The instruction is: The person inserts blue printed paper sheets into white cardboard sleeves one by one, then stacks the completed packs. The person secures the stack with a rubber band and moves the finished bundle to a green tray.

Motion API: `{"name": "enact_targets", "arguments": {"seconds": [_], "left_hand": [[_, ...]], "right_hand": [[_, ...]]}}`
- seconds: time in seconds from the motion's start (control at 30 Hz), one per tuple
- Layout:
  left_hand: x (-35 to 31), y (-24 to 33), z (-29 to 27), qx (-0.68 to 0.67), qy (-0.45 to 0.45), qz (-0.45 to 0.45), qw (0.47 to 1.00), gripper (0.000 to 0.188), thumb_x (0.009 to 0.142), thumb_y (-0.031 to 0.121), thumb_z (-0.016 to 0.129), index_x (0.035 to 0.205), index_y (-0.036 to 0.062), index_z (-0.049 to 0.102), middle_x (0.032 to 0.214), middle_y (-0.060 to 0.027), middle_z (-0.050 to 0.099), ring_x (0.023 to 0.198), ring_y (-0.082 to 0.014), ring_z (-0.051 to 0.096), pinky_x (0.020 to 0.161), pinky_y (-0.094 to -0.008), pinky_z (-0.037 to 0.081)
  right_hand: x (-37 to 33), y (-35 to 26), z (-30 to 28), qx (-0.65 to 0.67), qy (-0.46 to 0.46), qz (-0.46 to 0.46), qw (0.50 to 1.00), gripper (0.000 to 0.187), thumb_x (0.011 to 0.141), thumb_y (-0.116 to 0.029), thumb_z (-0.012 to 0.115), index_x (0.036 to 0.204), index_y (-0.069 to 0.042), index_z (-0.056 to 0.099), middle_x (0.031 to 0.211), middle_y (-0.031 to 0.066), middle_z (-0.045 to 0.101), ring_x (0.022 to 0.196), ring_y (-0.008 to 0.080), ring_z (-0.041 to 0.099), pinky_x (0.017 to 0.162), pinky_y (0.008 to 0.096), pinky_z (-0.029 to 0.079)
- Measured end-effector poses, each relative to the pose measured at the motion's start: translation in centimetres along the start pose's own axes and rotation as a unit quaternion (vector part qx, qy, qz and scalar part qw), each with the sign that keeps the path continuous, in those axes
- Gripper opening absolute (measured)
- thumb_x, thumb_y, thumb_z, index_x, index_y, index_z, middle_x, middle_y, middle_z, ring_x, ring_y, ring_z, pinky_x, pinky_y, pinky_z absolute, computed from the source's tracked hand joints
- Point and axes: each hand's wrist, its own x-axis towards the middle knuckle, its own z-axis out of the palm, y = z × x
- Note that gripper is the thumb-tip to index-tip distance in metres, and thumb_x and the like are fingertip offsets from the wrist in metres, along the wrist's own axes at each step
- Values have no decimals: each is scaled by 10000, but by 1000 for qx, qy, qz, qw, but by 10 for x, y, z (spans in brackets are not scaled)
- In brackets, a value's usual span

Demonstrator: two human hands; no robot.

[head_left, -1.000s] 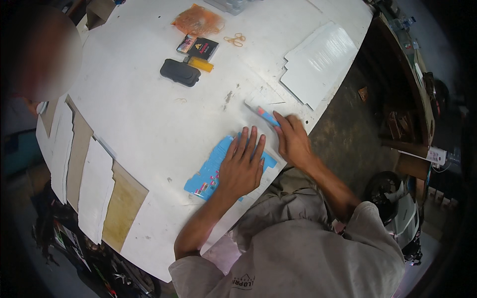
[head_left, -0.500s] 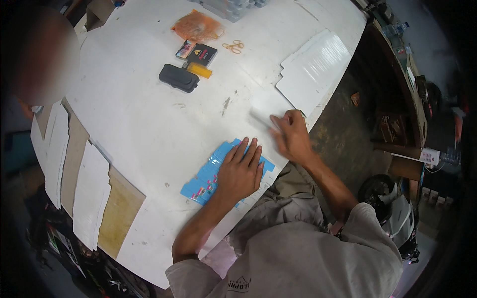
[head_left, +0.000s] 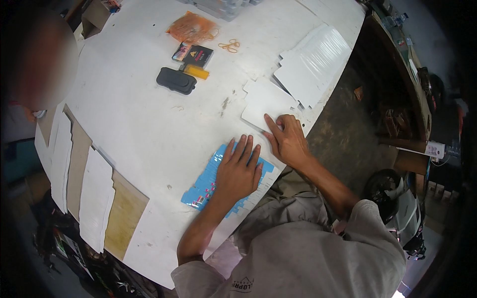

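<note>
My left hand (head_left: 238,171) lies palm down with its fingers spread on a stack of blue printed cardboard box blanks (head_left: 202,185) near the table's front edge. White flaps show along the stack's right side. To the right, my right hand (head_left: 289,141) has its index finger touching the near edge of a white die-cut box blank (head_left: 266,98). The thumb is apart from the index finger, off the blank's edge, and the other fingers are curled. Just beyond, a pile of similar white blanks (head_left: 315,62) lies along the table's right edge, its near corner beside the single blank.
On the white table (head_left: 144,134) lie a dark case (head_left: 175,81), a yellow lighter (head_left: 197,71), a small black box (head_left: 199,55), an orange bag (head_left: 191,27) and loose rubber bands (head_left: 229,45). Cardboard strips (head_left: 94,193) lie at left. Another person (head_left: 42,64) is at far left.
My right hand has brought the blurred white blank down flat beside the white pile, and its thumb and index finger have spread apart. My left hand stays on the blue blanks.
</note>
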Motion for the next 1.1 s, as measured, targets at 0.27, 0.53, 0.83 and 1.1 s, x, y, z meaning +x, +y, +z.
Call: {"name": "enact_targets", "arguments": {"seconds": [0.27, 0.53, 0.83, 1.1], "left_hand": [[8, 3, -10, 28, -34, -11, 999, 621, 1015, 241, 533, 1546, -54, 407, 1603, -306, 391, 1526, -446, 338, 1253, -591, 238], [3, 7, -3, 114, -78, 8, 990, 665, 990, 269, 571, 1541, -66, 407, 1652, -275, 329, 1554, -427, 290, 1251, -636, 199], [9, 4, -7, -29, -29, 16, 999, 583, 969, 301, 652, 1423, -55, 571, 1535, -276, 501, 1482, -426, 422, 1228, -582, 300], [7, 7, 1, -4, 48, 20, 999, 482, 977, 225, 613, 1413, 22, 617, 1487, -259, 558, 1387, -454, 530, 1142, -536, 444]], "right_hand": [[-7, -5, -4, 115, -17, 75, 990, 379, 979, -136, 681, 1321, 17, 628, 1030, 224, 630, 948, 396, 641, 796, 466, 516], [1, -29, -30, 363, -161, 203, 895, 308, 945, -32, 606, 1246, 19, 642, 926, 322, 685, 880, 472, 692, 756, 523, 530], [40, 69, 1, 0, 35, 107, 994, 524, 967, -82, 669, 1461, 1, 513, 1283, 287, 645, 1150, 458, 637, 965, 502, 525], [-10, 20, -1, 8, -4, 10, 1000, 503, 955, -86, 688, 1444, -42, 581, 1075, 183, 573, 971, 355, 570, 811, 445, 493]]}}
